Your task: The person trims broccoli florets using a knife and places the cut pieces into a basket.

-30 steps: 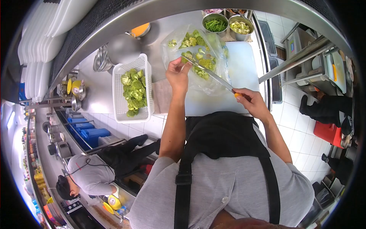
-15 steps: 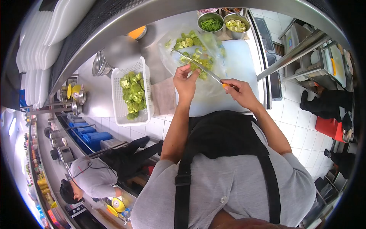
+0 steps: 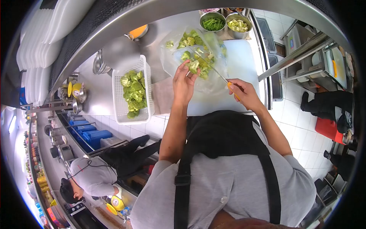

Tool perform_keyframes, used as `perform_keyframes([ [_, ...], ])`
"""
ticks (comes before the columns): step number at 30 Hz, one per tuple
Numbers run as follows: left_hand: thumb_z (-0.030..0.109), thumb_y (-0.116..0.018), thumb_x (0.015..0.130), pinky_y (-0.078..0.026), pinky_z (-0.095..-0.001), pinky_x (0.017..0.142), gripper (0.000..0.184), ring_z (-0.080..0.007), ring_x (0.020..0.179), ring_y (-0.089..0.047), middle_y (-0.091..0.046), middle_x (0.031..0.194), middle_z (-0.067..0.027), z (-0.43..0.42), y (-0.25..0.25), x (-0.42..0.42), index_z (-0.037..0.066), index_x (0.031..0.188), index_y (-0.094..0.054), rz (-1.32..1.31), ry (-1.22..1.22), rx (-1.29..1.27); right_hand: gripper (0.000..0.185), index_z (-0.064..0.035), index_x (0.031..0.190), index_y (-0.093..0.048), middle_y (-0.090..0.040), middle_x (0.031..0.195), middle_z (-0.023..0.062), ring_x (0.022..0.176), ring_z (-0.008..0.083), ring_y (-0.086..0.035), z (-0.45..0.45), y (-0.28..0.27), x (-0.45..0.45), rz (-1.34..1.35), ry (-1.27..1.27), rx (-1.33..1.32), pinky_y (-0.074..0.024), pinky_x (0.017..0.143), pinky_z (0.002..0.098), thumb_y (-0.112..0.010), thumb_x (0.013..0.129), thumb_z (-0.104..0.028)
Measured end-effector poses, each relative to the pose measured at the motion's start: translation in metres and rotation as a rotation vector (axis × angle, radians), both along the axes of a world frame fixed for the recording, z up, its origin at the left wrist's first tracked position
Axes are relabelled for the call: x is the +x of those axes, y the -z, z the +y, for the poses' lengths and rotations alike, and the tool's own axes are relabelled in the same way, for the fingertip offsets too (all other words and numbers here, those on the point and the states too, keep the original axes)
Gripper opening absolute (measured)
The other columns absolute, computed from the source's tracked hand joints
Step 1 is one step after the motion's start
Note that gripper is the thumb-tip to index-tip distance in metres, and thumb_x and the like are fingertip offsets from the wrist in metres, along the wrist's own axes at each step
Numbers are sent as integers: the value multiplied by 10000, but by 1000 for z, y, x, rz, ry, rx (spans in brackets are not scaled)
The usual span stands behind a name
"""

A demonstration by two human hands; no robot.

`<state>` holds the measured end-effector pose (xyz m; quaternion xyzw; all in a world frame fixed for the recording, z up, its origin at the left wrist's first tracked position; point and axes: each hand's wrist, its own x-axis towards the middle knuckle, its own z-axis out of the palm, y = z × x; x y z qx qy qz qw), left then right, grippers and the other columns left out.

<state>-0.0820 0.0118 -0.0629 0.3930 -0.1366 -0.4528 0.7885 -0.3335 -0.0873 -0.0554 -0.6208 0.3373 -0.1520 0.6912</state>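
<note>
My left hand [image 3: 184, 82] has its fingers curled around a broccoli floret [image 3: 193, 67], held over a clear plastic bag [image 3: 167, 57]. In my right hand [image 3: 242, 93] is a knife [image 3: 217, 72] with an orange handle, its blade pointing up and left over the bag. More broccoli pieces [image 3: 190, 39] lie in and on the bag, which covers the left part of a whitish cutting board [image 3: 242, 65]. To the left, a white perforated basket [image 3: 116, 97] holds many cut broccoli florets [image 3: 134, 97].
Metal bowls of sliced greens [image 3: 213, 24] and pale green chunks [image 3: 238, 25] stand at the back right. Behind the basket are stacked metal bowls [image 3: 100, 65] and a bowl with something orange [image 3: 138, 32]. A metal shelf edge [image 3: 126, 21] arches overhead. Another person [image 3: 93, 171] works at lower left.
The knife blade has moved away from my left fingers and swung more upright. My left hand has turned and its fingers have opened somewhat, showing the broccoli floret.
</note>
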Motion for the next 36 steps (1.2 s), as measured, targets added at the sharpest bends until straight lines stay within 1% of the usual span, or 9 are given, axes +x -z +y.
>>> perform_keyframes([
  [2,56,-584,1024,-569,-386,1029,278,-256,1068,-667,-644,1172,-139,-3,5,3,-58,1275,-549,46,-47,35,314,-11,1319,-658,-627,828,11,599,55,-496,2,2,-7,-32,-21,-11,-397,539,219,-591,1053,-163],
  [4,63,-601,1024,-597,-392,985,187,-230,967,-686,-665,1068,-93,-7,9,6,-34,1185,-595,83,-114,89,303,-40,1300,-690,-632,802,1,624,49,-486,5,1,-12,-35,-13,-25,-402,567,231,-627,1042,-186],
  [7,112,-618,1030,-621,-348,892,190,-231,949,-691,-660,1038,-128,-9,9,11,-36,1145,-590,156,-113,141,299,-51,1290,-706,-633,794,-10,657,44,-473,8,-2,-17,-28,-23,-55,-401,595,237,-653,1030,-190],
  [10,148,-641,1025,-618,-303,779,232,-235,938,-696,-661,1016,-169,-11,10,17,-46,1137,-581,213,-124,180,309,-46,1296,-702,-628,802,-18,676,45,-465,9,-4,-22,-14,-31,-88,-396,607,236,-661,1023,-187],
  [13,182,-648,1020,-596,-276,713,264,-221,883,-687,-662,1013,-203,-11,11,19,-53,1118,-576,211,-103,183,319,-42,1301,-698,-626,807,-21,680,45,-463,8,-9,-25,7,-32,-87,-395,610,234,-666,1020,-189],
  [19,229,-595,1016,-543,-230,635,275,-156,738,-622,-682,988,-193,-14,14,30,-19,1135,-589,320,-39,207,323,-40,1300,-700,-631,827,-30,686,47,-467,7,-13,-30,15,-41,-57,-399,617,230,-672,1015,-189],
  [22,247,-573,1017,-519,-214,607,272,-140,721,-610,-683,951,-167,-13,16,34,8,1144,-598,359,35,193,321,-38,1298,-702,-648,851,-23,707,53,-483,7,-14,-32,21,-67,-65,-415,640,230,-672,1015,-184],
  [28,247,-561,1026,-504,-210,591,262,-133,709,-595,-669,929,-152,-14,16,36,11,1136,-593,378,40,169,319,-25,1294,-702,-688,897,5,745,62,-514,9,-21,-33,34,-81,-105,-448,695,237,-672,1011,-170],
  [36,184,-583,1021,-486,-205,583,223,-123,710,-568,-650,935,-158,-14,8,33,-16,1119,-567,244,-53,196,317,-13,1293,-700,-704,921,18,747,63,-526,8,-10,-36,-1,-73,-202,-450,691,230,-668,999,-130],
])
